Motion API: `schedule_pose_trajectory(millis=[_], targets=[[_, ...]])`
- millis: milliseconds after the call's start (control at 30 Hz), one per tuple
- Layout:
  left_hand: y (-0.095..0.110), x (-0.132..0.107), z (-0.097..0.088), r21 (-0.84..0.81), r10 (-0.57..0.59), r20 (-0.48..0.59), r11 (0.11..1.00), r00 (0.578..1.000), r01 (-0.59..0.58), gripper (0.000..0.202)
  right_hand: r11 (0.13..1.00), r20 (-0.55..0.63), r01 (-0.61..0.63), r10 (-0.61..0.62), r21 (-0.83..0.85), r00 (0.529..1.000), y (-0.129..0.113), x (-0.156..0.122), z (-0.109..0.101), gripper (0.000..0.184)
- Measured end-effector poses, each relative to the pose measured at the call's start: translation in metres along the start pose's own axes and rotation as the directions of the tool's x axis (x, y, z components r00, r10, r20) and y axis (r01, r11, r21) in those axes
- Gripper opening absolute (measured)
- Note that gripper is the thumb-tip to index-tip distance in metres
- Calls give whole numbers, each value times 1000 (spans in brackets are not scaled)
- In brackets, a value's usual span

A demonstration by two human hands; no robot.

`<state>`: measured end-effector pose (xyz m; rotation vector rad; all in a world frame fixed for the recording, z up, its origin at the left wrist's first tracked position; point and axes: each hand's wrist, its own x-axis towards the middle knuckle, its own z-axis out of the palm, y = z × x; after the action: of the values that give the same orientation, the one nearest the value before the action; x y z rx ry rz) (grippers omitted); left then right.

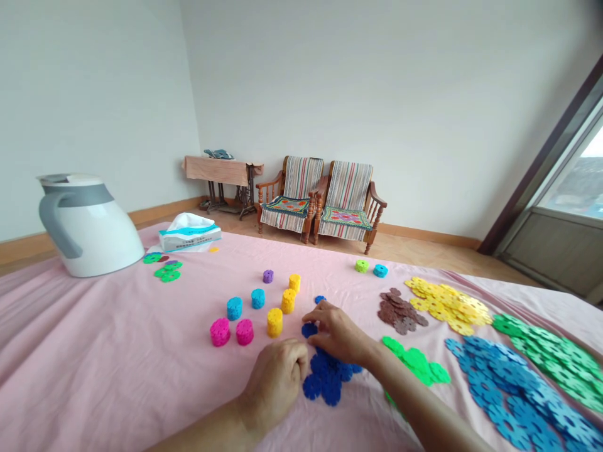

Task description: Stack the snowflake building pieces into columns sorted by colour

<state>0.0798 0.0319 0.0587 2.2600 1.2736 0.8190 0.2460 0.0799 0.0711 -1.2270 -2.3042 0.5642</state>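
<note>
My right hand (336,333) reaches over the dark blue pieces, with thumb and fingertips closed on a dark blue snowflake disc (309,329). My left hand (277,373) is curled up just left of the dark blue heap (330,380); whatever its fingers hold, if anything, is hidden. Part of that heap lies under my right hand. Another dark blue disc (320,299) sits beyond my right fingers. To the left stand neat stacks of the same discs: yellow (274,322), light blue (234,308), pink (220,332) and a short purple one (268,276).
Loose heaps of brown (400,311), yellow (447,304), bright green (414,361), green (556,358) and blue discs (513,389) spread across the right side. Small lime (362,266) and blue stacks (380,271) stand farther back. A white jug (98,232) and tissue pack (191,235) stand at left.
</note>
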Motion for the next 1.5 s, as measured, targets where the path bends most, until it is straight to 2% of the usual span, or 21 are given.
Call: schedule_pose_trajectory(millis=[233, 433, 567, 667, 767, 833, 1000, 1500], targets=[[-1, 1, -1, -17, -24, 31, 1000, 999, 25, 24, 998, -6, 8, -9, -58, 1000, 2, 1, 3, 22], [-2, 1, -1, -18, -39, 36, 999, 999, 40, 26, 995, -76, 51, -58, -81, 995, 3, -3, 7, 17], [-2, 1, -2, -24, -46, 37, 999, 998, 47, 26, 998, -136, 48, -53, -38, 989, 9, -4, 7, 15], [-2, 0, -1, -32, -35, 32, 999, 999, 36, 26, 1000, -231, -15, 13, -7, 973, 24, 2, 4, 15], [-2, 0, -1, -46, -20, 26, 999, 999, 21, 25, 988, -349, -146, 122, -43, 929, 45, 12, -2, 12], [-2, 1, -1, -57, -18, 26, 998, 1000, 19, 25, 979, -371, -187, 143, -84, 917, 56, 19, -5, 12], [-1, 1, -4, -54, -28, 45, 998, 999, 31, 25, 976, -300, -180, 137, -123, 944, 66, 30, -3, 11], [-5, 1, -1, -51, -21, 36, 998, 999, 23, 26, 973, -166, -133, 101, -191, 981, 58, 37, -5, 11]])
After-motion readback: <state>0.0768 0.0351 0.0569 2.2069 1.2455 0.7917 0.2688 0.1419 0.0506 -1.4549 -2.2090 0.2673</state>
